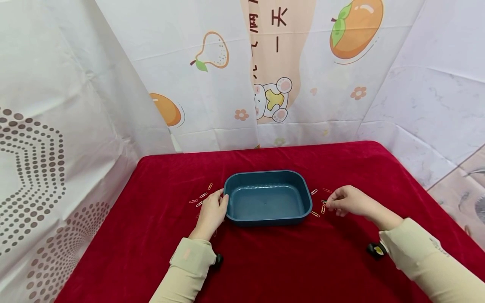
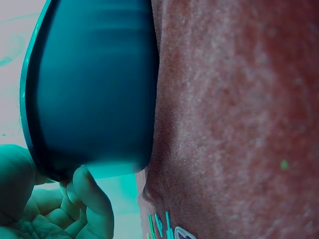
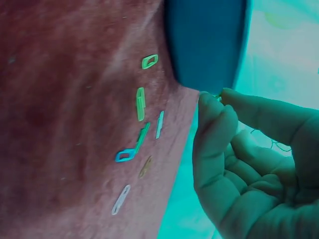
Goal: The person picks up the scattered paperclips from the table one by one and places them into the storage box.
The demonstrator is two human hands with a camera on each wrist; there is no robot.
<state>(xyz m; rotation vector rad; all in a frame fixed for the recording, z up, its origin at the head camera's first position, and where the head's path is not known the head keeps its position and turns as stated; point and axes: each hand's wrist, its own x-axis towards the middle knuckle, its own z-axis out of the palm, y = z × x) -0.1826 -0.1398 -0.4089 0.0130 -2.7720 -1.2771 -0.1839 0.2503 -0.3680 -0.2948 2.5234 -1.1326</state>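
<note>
A dark blue plastic basin [image 1: 269, 219] with rounded corners stands on the red cloth. My left hand [image 1: 213, 210] grips its left rim; in the left wrist view, thumb and fingers [image 2: 94, 199] close over the rim's edge. My right hand [image 1: 350, 202] is held above the cloth to the right of the basin. Between its thumb and forefinger is a small paper clip [image 3: 218, 98], mostly hidden by the fingertips. Close below that hand lie several loose paper clips, among them a yellow one [image 1: 323, 209] and a white one [image 1: 314, 192].
More coloured paper clips [image 1: 203, 195] are scattered left of the basin, beside my left hand. The red cloth [image 1: 280, 265] covers the table. Behind it hangs a white curtain [image 1: 227, 92] printed with fruit, and patterned sheets enclose both sides.
</note>
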